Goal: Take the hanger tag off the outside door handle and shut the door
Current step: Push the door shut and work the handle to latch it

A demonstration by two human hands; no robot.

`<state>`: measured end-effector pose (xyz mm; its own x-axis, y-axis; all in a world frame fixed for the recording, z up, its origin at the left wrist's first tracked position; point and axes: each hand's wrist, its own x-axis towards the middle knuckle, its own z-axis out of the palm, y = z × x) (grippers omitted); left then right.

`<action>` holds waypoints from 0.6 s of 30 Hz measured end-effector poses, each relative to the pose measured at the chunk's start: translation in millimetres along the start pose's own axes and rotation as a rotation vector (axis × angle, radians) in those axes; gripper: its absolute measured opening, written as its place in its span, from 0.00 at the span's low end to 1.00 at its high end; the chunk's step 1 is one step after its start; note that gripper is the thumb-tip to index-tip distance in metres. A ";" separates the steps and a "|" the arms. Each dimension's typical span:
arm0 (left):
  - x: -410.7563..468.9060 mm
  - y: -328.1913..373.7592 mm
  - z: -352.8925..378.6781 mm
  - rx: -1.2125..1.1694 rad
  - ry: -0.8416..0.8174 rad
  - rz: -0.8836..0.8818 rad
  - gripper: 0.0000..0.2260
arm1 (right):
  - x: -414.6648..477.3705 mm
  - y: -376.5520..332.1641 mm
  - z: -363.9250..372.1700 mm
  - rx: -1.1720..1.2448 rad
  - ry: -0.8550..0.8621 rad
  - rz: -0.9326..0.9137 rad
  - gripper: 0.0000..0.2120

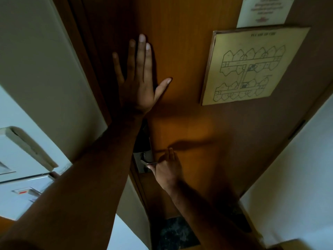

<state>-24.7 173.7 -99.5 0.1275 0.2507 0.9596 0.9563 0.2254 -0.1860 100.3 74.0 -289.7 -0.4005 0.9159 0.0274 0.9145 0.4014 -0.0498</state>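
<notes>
Pressing flat against the door (180, 51), the left hand (138, 83) has its fingers spread and pointing up the panel, palm on the wood near the latch edge, holding nothing. Lower down, the right hand (166, 170) is closed around the handle (146, 162), thumb toward the plate, fingers curled over the lever so that most of it is hidden.

The door is orange-brown wood with a smooth, plain face; its long axis runs from the bottom of the view to the top, and its latch edge meets the dark frame (86, 42) on the left. The handle is a silvery metal lever on a narrow metal plate (142, 166) set at that edge; the lever's long axis lies across the door, pointing away from the edge toward the right hand. Only its inner end shows.

A brass-coloured floor plan (252, 65) hangs on the door to the right of the left hand, with a white notice (263, 9) just above it. No hanger tag can be made out in either hand. Pale wall (36, 69) with a switch (23, 192) lies to the left of the frame.
</notes>
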 end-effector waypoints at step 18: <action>6.3 9.2 -37.5 -0.082 -0.304 -0.002 0.41 | -50.2 140.0 -161.2 -0.155 0.546 0.040 0.42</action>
<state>-5.2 142.0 -87.3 0.0526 0.5230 0.8507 0.9761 0.1529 -0.1543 257.7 83.4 -137.0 -0.3155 0.7781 0.5431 0.9426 0.3231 0.0847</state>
